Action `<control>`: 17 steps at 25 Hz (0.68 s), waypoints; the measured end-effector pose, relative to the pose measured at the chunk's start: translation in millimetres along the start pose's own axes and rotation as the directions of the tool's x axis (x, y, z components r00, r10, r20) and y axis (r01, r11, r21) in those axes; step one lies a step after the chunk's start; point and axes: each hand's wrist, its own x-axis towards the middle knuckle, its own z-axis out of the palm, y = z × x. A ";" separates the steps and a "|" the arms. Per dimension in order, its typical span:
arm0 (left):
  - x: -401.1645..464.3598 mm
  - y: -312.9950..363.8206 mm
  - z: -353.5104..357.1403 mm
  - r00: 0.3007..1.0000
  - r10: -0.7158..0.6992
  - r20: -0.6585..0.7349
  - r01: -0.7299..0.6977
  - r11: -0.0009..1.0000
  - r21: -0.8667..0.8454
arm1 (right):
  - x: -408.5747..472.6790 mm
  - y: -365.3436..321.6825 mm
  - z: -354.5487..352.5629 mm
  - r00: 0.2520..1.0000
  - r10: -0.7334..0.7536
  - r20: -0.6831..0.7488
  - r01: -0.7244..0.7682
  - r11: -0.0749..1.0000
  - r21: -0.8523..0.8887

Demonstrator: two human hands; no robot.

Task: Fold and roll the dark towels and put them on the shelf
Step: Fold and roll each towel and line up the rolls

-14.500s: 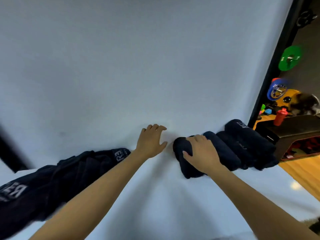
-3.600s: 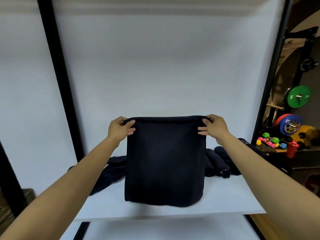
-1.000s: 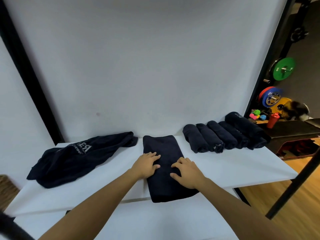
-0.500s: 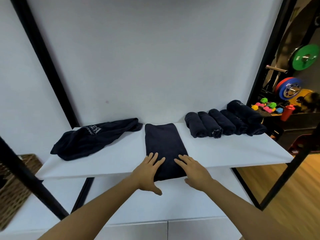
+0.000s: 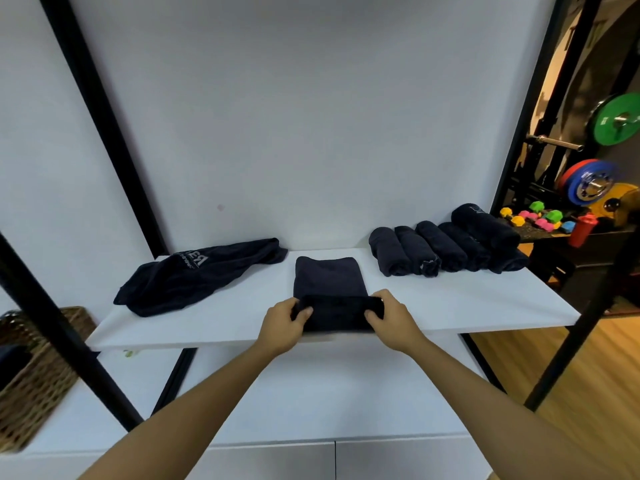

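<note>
White shelf [image 5: 450,299]: folded dark towel [image 5: 327,277] at centre front, near end rolled; left hand [image 5: 282,327] and right hand [image 5: 393,322] gripping roll ends. Rolled towels [image 5: 443,249] at right rear; unfolded towel [image 5: 194,275] at left.

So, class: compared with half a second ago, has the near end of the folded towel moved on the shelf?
Yes. The folded towel has its near end rolled up, away from the shelf front edge, gripped by the left hand and right hand.
</note>
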 end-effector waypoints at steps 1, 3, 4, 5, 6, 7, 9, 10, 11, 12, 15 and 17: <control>7.3 0.4 1.0 0.998 -0.057 -0.003 0.057 0.998 -0.017 | 7.1 -1.3 1.9 0.999 0.030 -0.010 -0.030 0.999 0.021; 18.8 -1.7 7.2 0.988 -0.155 0.010 0.155 0.988 -0.013 | 19.1 -2.7 7.8 0.997 0.069 -0.037 -0.069 0.997 -0.017; 25.0 -5.1 10.5 0.981 -0.195 0.010 0.195 0.981 -0.011 | 24.4 -2.0 11.8 0.995 0.062 -0.082 -0.071 0.992 -0.100; 30.7 -8.6 13.2 0.974 -0.227 -0.001 0.227 0.974 -0.012 | 27.6 -0.3 15.8 0.987 0.004 -0.160 -0.042 0.971 -0.234; 35.9 -11.8 15.1 0.968 -0.249 -0.014 0.249 0.968 -0.023 | 28.9 1.6 19.5 0.967 -0.118 -0.225 0.022 0.921 -0.390; 41.0 -14.3 16.1 0.964 -0.265 -0.021 0.264 0.964 -0.040 | 28.4 2.1 21.8 0.934 -0.274 -0.230 0.118 0.843 -0.525; 48.4 -16.1 15.7 0.963 -0.270 -0.014 0.269 0.962 -0.052 | 26.9 2.0 22.9 0.883 -0.467 -0.053 0.336 0.707 -0.622; 50.3 -16.5 14.7 0.969 -0.247 -0.012 0.246 0.969 -0.028 | 26.6 2.9 23.3 0.878 -0.474 0.068 0.409 0.668 -0.621; 51.3 -16.9 13.5 0.981 -0.192 -0.026 0.193 0.981 0.021 | 27.0 4.5 24.1 0.880 -0.442 0.172 0.445 0.647 -0.619; 51.2 -17.6 12.1 0.995 -0.094 -0.044 0.097 0.992 0.085 | 29.0 5.9 24.6 0.886 -0.400 0.234 0.452 0.639 -0.622; 48.3 -15.6 4.7 0.940 0.336 0.058 -0.340 0.915 0.216 | 39.7 0.9 25.0 0.913 -0.321 0.253 0.408 0.682 -0.607; 45.2 -12.6 -1.7 0.879 0.411 0.243 -0.470 0.835 0.287 | 46.6 -9.6 21.2 0.936 -0.225 0.272 0.347 0.728 -0.591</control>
